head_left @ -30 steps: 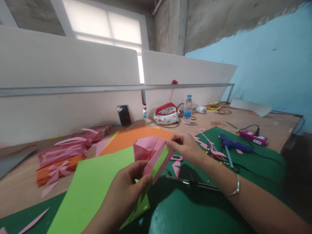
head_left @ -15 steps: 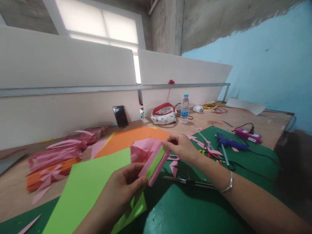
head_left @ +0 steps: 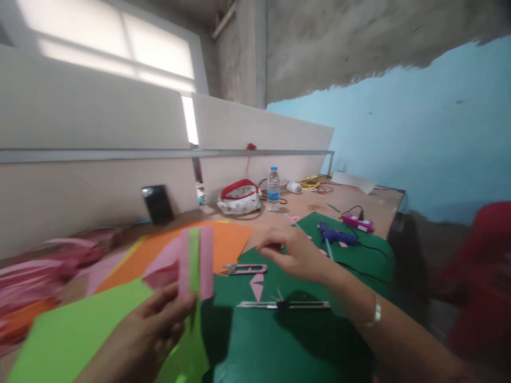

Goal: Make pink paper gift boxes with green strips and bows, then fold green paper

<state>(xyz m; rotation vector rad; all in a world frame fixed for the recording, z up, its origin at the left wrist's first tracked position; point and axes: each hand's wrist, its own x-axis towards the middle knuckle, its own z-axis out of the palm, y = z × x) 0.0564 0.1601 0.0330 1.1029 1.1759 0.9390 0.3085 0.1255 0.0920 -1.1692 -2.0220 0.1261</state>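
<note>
A folded pink paper piece (head_left: 206, 260) with a lime green strip (head_left: 194, 255) down its face stands upright in my left hand (head_left: 155, 324), pinched near the bottom between thumb and fingers. My right hand (head_left: 297, 255) is apart from it, over the green mat (head_left: 255, 346), fingers loosely bent, the thumb a little off them; I see nothing held. Pink thread snips (head_left: 249, 269) lie just left of that hand, beside small pink paper scraps (head_left: 256, 291). Nearer me is a long thin metal tool (head_left: 307, 305) with a dark middle.
A blue glue gun (head_left: 339, 236) and its cord lie right, near a purple power box (head_left: 357, 222). Behind stand a water bottle (head_left: 273, 191), a white-and-red pouch (head_left: 239, 198) and a phone (head_left: 157, 205). Orange paper (head_left: 233, 239) and green paper (head_left: 80, 324) spread left.
My right hand has let go of the pink paper and moved away over the mat. My left hand has carried the paper left and turned it upright. The view has swung right.
</note>
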